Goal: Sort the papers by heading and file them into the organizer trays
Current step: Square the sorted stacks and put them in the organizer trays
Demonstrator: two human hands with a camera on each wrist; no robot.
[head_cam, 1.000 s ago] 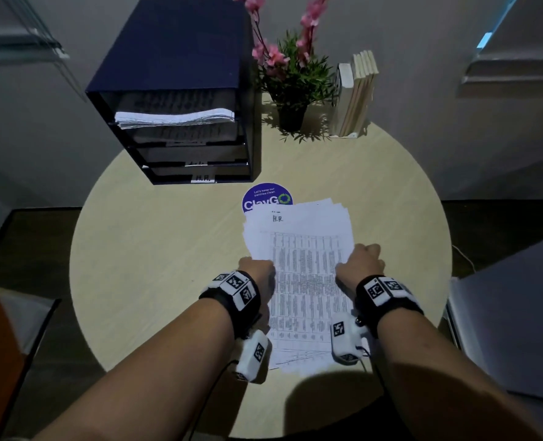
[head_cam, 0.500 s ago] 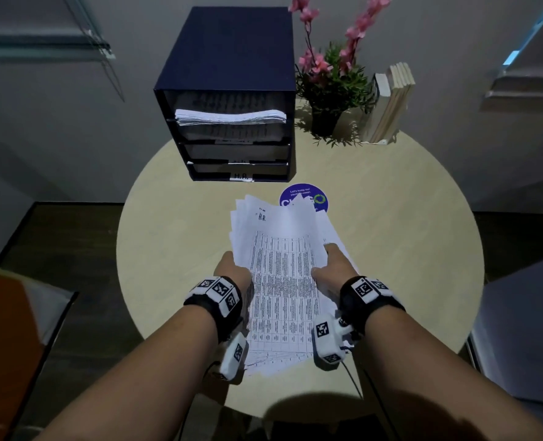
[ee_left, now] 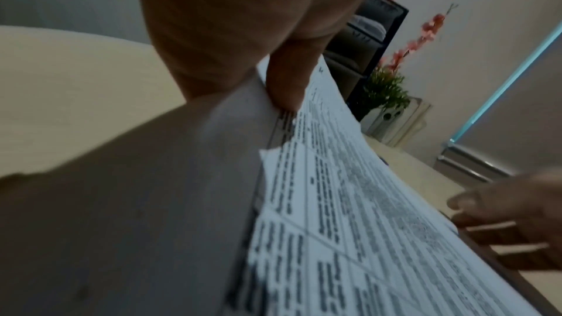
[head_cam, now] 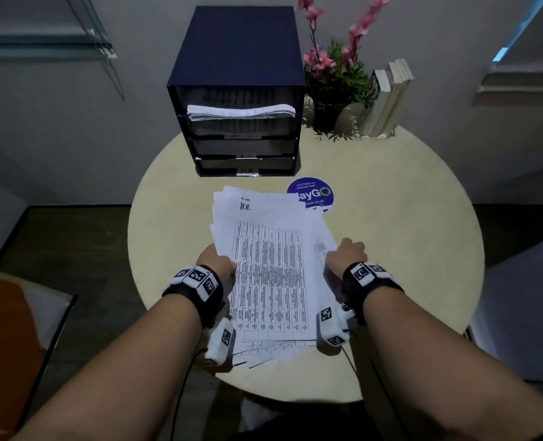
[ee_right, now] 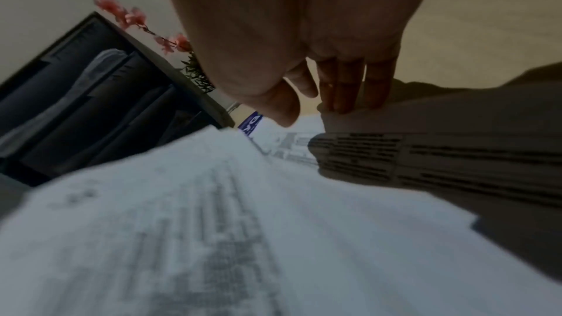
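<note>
In the head view, the left hand (head_cam: 216, 261) grips the left edge of a stack of papers (head_cam: 271, 268), and the right hand (head_cam: 345, 256) grips the right edge. The fingers of both hands go under the sheets, so from here I cannot tell how far they are spread. The stack is over the round table (head_cam: 407, 237), in front of the dark organizer (head_cam: 236, 90). The sheets are fanned and not aligned. The top sheet has a printed table and the handwritten heading "H.R." near its far end. One upper tray of the organizer holds a pile of white sheets (head_cam: 241, 111), and the lowest tray carries a small label "H.R.". A round blue sticker (head_cam: 311, 195) lies on the table just beside the far right corner of the stack, partly covered by it. A plant with pink flowers (head_cam: 334, 78) and some books (head_cam: 388, 97) stand to the right of the organizer.

In the left wrist view, the thumb (ee_left: 287, 78) presses down on the top sheet near its edge and the rest of the hand is under the curved paper, so it pinches the stack. The right hand shows at the far edge.

In the right wrist view, the fingers (ee_right: 349, 85) are close together and touch the edge of a lifted sheet, and the thumb (ee_right: 273, 102) is bent above the paper, slightly apart from it. The print is blurred here.
</note>
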